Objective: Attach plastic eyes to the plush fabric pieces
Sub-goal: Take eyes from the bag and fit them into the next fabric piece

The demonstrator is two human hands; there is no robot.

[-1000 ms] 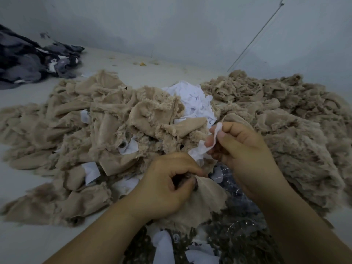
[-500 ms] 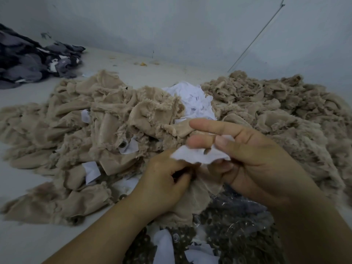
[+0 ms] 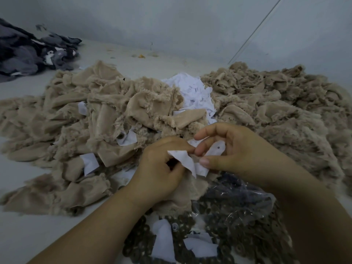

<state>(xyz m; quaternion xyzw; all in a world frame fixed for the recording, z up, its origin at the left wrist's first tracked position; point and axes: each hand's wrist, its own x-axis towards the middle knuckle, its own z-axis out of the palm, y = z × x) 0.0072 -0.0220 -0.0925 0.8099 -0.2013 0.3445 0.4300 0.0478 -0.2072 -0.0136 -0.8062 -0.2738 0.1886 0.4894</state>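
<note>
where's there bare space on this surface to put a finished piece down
Bare surface lies at the near left, below the left tan plush pile, and at the far side between the dark fabric heap and the wall. The middle is crowded: both hands, white fabric pieces, right pile and washer bag.

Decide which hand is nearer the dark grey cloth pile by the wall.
Left. The left hand lies on the same side as the grey pile, though well short of it; the right hand is farther across, beside the tan heap.
</note>
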